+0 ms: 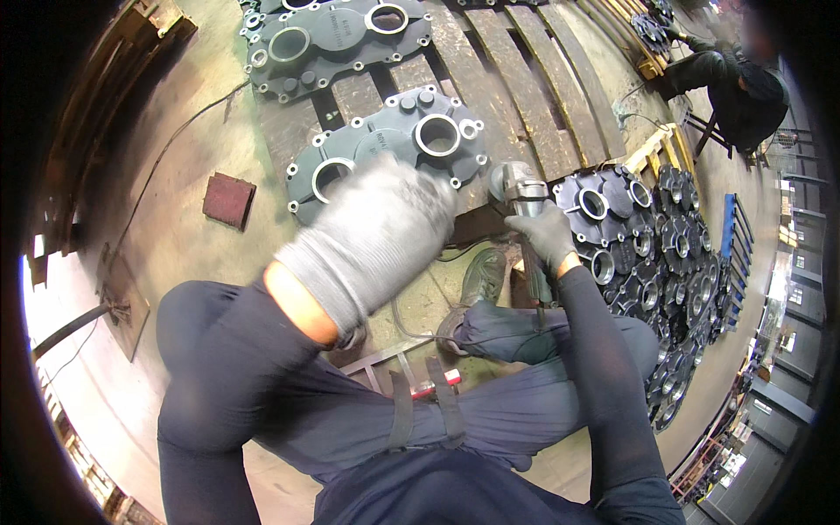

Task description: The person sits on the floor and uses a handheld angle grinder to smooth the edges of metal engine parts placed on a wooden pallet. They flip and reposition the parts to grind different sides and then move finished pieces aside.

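My right hand (549,234), in a grey glove, is wrapped round the body of an angle grinder (526,187), its head end toward the pallet. My left hand (385,223), gloved in lighter grey, is smeared by motion in front of a grey-green cast metal cover (385,140) with two large round bores. It hides part of the near bore; whether it touches the casting, and how its fingers are set, I cannot tell. The cover lies on a wooden pallet (525,96). A similar cast cover (337,42) lies farther back on it.
Several dark castings (626,227) are piled at the right, with a blue rack (733,254) beyond. A seated person (744,101) handles castings at the far right. A reddish-brown block (229,201) lies on the floor at left. A thin cable (404,322) runs near my shoes.
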Available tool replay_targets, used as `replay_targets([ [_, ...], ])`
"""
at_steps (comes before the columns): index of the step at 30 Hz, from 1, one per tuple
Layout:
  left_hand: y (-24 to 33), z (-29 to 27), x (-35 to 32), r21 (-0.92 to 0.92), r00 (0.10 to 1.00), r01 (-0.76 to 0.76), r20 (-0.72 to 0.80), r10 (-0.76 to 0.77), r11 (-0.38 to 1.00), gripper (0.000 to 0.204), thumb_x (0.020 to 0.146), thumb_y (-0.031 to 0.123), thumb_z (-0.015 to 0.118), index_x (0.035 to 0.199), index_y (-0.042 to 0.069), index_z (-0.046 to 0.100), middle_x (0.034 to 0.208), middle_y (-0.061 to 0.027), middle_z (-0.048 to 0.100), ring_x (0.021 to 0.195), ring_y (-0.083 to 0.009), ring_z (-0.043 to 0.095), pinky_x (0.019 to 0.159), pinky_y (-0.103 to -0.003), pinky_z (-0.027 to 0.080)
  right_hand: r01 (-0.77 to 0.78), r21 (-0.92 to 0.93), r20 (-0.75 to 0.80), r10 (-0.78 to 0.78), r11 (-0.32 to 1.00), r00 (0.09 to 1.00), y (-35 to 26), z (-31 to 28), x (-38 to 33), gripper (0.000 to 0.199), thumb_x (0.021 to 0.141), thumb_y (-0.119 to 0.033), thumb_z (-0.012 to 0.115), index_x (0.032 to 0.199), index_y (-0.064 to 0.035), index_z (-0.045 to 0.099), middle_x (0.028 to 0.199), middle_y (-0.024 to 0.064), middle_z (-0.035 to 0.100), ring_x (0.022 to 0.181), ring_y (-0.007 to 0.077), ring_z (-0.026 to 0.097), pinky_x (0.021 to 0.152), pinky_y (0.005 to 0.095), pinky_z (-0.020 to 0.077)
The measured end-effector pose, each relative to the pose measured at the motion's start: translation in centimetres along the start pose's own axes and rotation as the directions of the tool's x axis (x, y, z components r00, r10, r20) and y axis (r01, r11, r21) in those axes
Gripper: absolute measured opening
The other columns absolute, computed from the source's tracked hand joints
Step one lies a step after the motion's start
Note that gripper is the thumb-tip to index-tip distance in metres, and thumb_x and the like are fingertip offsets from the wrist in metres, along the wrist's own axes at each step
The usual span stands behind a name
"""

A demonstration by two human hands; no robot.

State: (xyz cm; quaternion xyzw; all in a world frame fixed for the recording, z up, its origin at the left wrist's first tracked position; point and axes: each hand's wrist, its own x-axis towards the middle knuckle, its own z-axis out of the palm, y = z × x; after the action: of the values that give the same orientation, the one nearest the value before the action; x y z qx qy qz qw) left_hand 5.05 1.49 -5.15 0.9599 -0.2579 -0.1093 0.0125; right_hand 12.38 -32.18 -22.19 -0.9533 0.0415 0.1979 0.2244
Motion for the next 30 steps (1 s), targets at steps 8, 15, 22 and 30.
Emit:
replay_targets([
  [8,-7.3,-3.7,-1.7,-0.174,0.880,0.043,-0.459,-0.120,0.984,0.031,0.106,0.032,0.069,0.119,0.005,0.074,0.095,-0.0196,0.077,0.090,-0.0367,0.076,0.087,-0.048,0.059,0.030,0.218,0.057,-0.043,0.975,0.997,-3.0,-1.0,-5.9,0.064,0.076,-0.039,0.094,0.110,0.0111,0.070,0.097,0.0251,0.080,0.090,0.0317,0.081,0.081,0.0411,0.0622],
  [15,-6.5,-3.8,-3.1,-0.233,0.932,0.143,-0.294,-0.209,0.962,0.036,0.110,0.036,0.064,0.128,0.007,0.073,0.098,-0.0189,0.077,0.092,-0.0350,0.077,0.087,-0.046,0.060,0.017,0.188,0.137,-0.043,0.982,0.990,-4.5,3.0,-9.0,0.063,0.076,-0.039,0.090,0.113,0.0086,0.072,0.105,0.0268,0.080,0.098,0.0357,0.079,0.089,0.0433,0.0606],
  [22,-6.3,-3.2,-3.8,-0.212,0.911,0.133,-0.358,-0.204,0.968,0.037,0.109,0.036,0.064,0.132,0.008,0.072,0.102,-0.0194,0.078,0.097,-0.0359,0.077,0.090,-0.049,0.059,0.062,0.085,0.118,-0.072,0.994,0.990,-3.3,4.1,-7.4,0.069,0.076,-0.043,0.089,0.116,0.0096,0.069,0.110,0.0304,0.077,0.105,0.0428,0.076,0.095,0.0475,0.0587],
  [30,-5.8,-3.0,-3.5,-0.229,0.915,0.130,-0.346,-0.205,0.965,0.037,0.109,0.035,0.065,0.131,0.007,0.073,0.098,-0.0185,0.078,0.094,-0.0346,0.077,0.089,-0.048,0.060,0.050,0.027,0.102,-0.053,0.998,0.993,-4.9,3.9,-6.8,0.071,0.077,-0.045,0.088,0.117,0.0104,0.067,0.112,0.0320,0.076,0.109,0.0449,0.075,0.097,0.0485,0.0578],
])
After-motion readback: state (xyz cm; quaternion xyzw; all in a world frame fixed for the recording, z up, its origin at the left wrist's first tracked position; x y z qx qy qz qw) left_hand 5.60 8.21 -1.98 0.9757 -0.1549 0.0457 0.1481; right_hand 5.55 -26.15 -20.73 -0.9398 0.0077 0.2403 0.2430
